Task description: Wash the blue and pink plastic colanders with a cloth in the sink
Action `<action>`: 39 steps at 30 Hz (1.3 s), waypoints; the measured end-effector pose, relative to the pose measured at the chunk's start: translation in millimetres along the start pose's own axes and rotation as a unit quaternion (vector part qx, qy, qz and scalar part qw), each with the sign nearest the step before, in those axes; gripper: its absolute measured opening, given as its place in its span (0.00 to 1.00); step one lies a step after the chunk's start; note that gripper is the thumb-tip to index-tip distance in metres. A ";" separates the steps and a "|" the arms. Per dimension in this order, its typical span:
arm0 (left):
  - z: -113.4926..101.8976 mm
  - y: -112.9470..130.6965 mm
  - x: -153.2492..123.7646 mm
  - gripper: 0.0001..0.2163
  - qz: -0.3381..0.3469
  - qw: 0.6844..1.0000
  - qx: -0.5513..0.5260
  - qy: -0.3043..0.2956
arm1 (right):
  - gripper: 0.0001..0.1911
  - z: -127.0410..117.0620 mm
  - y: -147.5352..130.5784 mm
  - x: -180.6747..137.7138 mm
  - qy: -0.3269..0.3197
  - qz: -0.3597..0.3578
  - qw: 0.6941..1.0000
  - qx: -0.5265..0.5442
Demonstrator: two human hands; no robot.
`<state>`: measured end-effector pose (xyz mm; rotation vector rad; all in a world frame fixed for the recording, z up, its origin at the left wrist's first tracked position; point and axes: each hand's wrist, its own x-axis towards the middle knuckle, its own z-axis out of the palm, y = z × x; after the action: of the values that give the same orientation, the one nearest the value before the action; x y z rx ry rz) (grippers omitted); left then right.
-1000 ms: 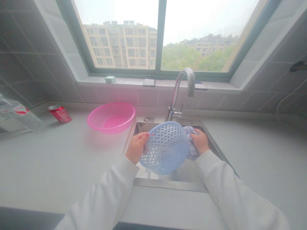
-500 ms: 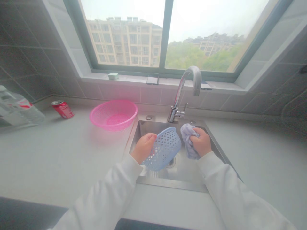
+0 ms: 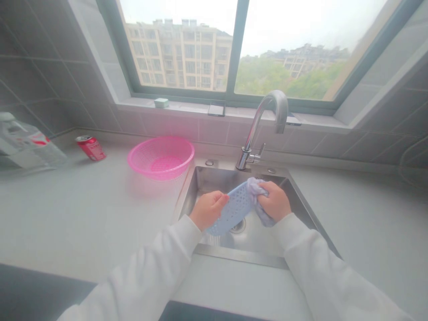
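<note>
A light blue plastic basket (image 3: pixel 233 210) with punched holes is held tilted over the steel sink (image 3: pixel 230 252). My left hand (image 3: pixel 209 209) is closed on its left rim, thumb on top. A pale lilac cloth (image 3: pixel 264 213) is bunched in my right hand (image 3: pixel 274 201), whose fingers are wrapped round it. The upper part of the cloth presses on the basket's right end and covers its rim there. Below the basket, part of the drain (image 3: pixel 238 226) shows.
Behind the sink rises a chrome faucet (image 3: pixel 258 122). On the left counter stand a pink basket (image 3: pixel 161 158), a red can (image 3: pixel 91 148) and a large clear bottle (image 3: pixel 28 145). A green box (image 3: pixel 161 103) sits on the windowsill.
My right hand has brought the cloth leftward onto the basket's right end; before, the two were apart. The basket has turned, showing less of its side. The view has shifted slightly.
</note>
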<state>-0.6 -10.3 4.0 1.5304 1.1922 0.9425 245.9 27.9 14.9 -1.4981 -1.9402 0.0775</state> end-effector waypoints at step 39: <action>4.0 6.2 -4.2 0.23 -0.014 0.984 -0.173 -0.043 | 0.17 5.7 45.8 10.1 0.007 0.285 0.938 0.198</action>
<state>3.6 -15.8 8.8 1.2593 0.9292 0.9968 280.0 54.2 -4.6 -1.7106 -1.3146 0.6696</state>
